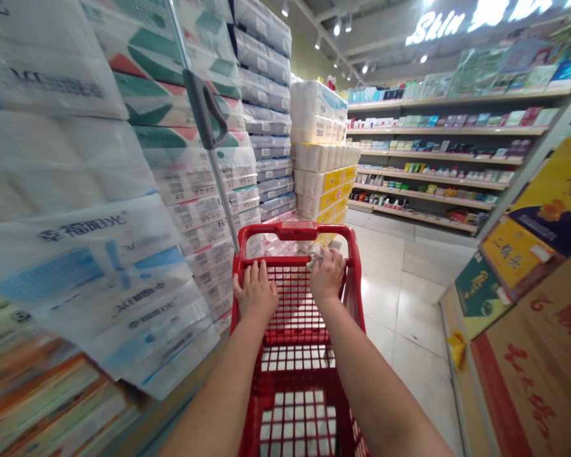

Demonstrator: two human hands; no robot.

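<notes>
Seen from above, a person's two bare arms reach forward from the bottom edge of the view over a red shopping cart [358, 285]. The cart stands in the lower middle, in a shop aisle; its near end is cut off by the bottom edge, and the forearms cover parts of its sides and mesh.

The left hand [257, 295] lies palm down at the left of the red crossbar [289, 261], its grip loose, fingers stretched forward and slightly spread. The palm is hidden, so how firmly it presses cannot be told.

The right hand [330, 273] is at the right end of the same crossbar, its grip pinching a crumpled whitish wad [315, 255]. The wad pokes out at the fingertips, partly covered by them; whether it is cloth or paper is hard to make out. The wad is against the crossbar, just beyond the mesh.

A metal pole [226, 203] with a grey plastic handle [204, 109] rises from the cart's far left corner and runs out of the top.

On the left, stacked paper packs [118, 247] blur towards the edge, their print partly unreadable. Ahead, shelves [438, 155] hold small products too tiny to identify, under a lit sign [438, 26] cut off above. Cartons [528, 355] at right are also cropped.
</notes>
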